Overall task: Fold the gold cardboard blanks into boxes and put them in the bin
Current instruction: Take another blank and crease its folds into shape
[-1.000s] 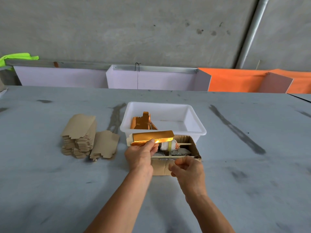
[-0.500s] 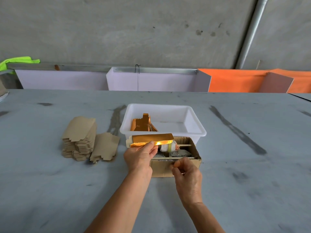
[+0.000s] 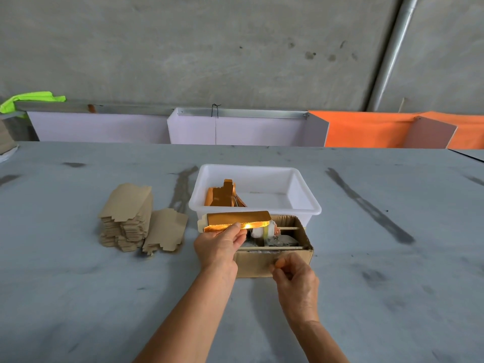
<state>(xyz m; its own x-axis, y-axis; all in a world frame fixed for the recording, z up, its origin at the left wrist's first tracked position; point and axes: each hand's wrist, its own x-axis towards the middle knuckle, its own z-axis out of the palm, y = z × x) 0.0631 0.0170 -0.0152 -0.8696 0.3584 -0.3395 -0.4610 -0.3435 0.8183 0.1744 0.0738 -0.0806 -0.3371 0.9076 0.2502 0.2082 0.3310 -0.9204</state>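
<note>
While the left hand (image 3: 218,246) pinches a shiny gold cardboard blank (image 3: 237,221) above the brown carton (image 3: 275,263), the right hand (image 3: 297,280) curls empty; folding is underway, the white plastic bin (image 3: 309,205) next

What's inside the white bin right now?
The white bin holds gold folded boxes leaning at its left end; the count is unclear. The near floor is hidden by its front wall.

Legible text, labels, brands, numbers, signs: none, whether on the white bin (image 3: 303,208) or on anything around it.
</note>
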